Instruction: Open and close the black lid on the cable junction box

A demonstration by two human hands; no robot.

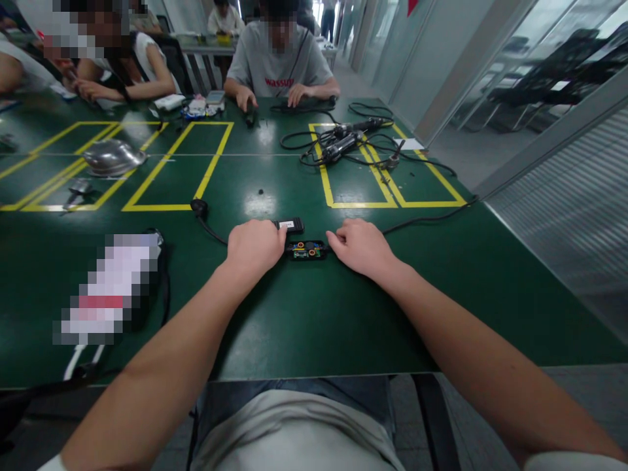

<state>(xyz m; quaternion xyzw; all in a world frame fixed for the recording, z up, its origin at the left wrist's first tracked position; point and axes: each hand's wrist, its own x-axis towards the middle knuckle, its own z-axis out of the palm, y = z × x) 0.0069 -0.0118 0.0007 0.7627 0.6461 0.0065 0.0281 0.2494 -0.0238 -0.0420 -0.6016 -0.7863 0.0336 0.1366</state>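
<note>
As two hands (256, 246) (362, 248) flank it, one circuit (307, 250)

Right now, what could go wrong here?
Bare circuit board, between left hand and right hand: a slip might damage it.
Labelled black shell, close beside the left hand: could get knocked.
Black cable, running to the right edge of the green table: might snag.
</note>
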